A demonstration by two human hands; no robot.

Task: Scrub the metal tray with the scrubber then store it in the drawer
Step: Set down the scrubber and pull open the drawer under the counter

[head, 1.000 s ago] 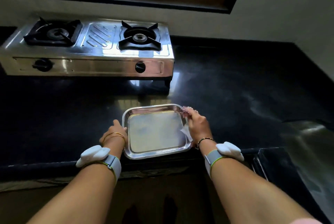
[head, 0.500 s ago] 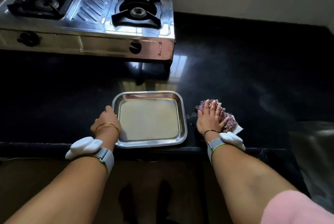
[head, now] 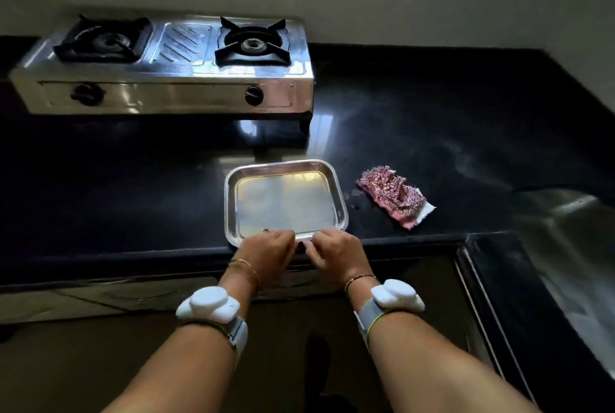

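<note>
Hands (head: 301, 251) on metal tray (head: 336, 179) edge

Both hands' fingers (head: 304, 244) curl out of sight over the metal tray's (head: 339, 189) near rim.

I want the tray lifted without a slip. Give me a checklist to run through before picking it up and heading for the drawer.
1. Scrubbing tool set aside: ok, the pink mesh scrubber lies on the black counter, apart from the tray.
2. Both hands on the square metal tray: ok, left hand and right hand grip its near rim.
3. Tray empty: ok.
4. Tray dry: cannot tell.
5. Drawer open: cannot tell, not in view.
</note>
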